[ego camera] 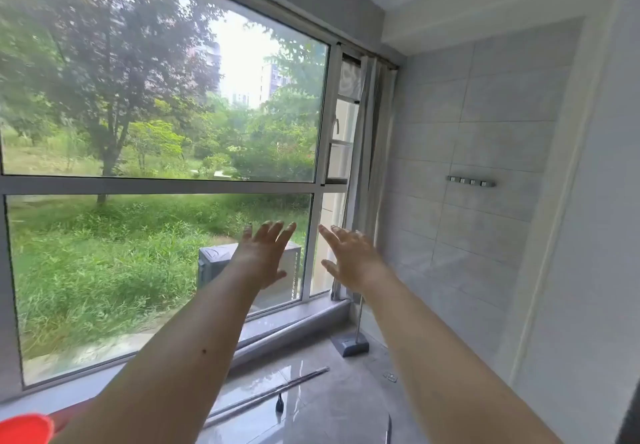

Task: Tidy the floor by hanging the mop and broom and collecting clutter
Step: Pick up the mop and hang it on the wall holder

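My left hand (263, 253) and my right hand (349, 260) are stretched out in front of me at window height, fingers spread, holding nothing. A grey broom or dustpan head (349, 343) stands on the floor in the corner under the curtain, its thin handle (360, 312) rising upright. A long metal pole (277, 390) lies flat on the shiny floor near the window sill, with a small black loop (279, 403) beside it. A metal hook rack (471, 182) is fixed on the tiled right wall, well above the floor.
A large window (159, 185) fills the left and centre, with a low sill (287, 327). A grey curtain (367, 166) hangs in the corner. A red object (24, 428) shows at the bottom left edge. A small piece of clutter (390, 376) lies on the floor.
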### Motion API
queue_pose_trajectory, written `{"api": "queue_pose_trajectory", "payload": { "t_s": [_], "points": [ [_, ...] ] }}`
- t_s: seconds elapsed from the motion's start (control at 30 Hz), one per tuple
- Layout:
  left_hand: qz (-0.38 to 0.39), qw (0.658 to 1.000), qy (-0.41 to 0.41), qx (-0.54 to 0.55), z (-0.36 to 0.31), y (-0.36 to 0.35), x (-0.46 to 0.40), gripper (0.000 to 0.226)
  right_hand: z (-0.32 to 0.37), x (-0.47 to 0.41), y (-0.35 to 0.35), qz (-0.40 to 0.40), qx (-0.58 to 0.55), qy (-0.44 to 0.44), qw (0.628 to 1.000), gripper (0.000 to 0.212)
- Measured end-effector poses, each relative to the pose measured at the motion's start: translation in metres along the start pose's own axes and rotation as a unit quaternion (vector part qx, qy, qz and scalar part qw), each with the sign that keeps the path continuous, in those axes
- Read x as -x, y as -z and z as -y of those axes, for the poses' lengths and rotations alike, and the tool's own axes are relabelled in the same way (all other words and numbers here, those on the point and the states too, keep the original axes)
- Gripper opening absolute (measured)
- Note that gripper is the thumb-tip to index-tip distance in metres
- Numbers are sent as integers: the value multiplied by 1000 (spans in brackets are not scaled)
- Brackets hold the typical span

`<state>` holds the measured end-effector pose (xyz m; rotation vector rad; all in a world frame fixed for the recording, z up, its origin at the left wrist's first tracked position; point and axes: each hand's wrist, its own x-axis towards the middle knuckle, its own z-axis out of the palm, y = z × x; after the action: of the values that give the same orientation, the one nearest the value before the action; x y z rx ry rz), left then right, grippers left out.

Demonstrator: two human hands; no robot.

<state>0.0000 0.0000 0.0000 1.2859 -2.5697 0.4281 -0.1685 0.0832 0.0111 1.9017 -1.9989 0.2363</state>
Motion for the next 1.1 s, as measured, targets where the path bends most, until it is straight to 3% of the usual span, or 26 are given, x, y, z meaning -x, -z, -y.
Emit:
{"api": "queue_pose_trajectory", "payload": {
  "t_s": [0.27, 0.73, 1.1],
  "points": [
    [61, 998, 16, -12, 38, -78, -74, 94, -11, -92, -74, 82, -11, 13, 996, 69],
    [94, 995, -28, 2, 133, -230, -239, 79, -7, -273, -216, 160, -7, -23, 987, 66],
    [151, 987, -52, 23, 165, -389, -360, 61, -41, -393, -388, 240, -14, -37, 970, 59]
  ]
}}
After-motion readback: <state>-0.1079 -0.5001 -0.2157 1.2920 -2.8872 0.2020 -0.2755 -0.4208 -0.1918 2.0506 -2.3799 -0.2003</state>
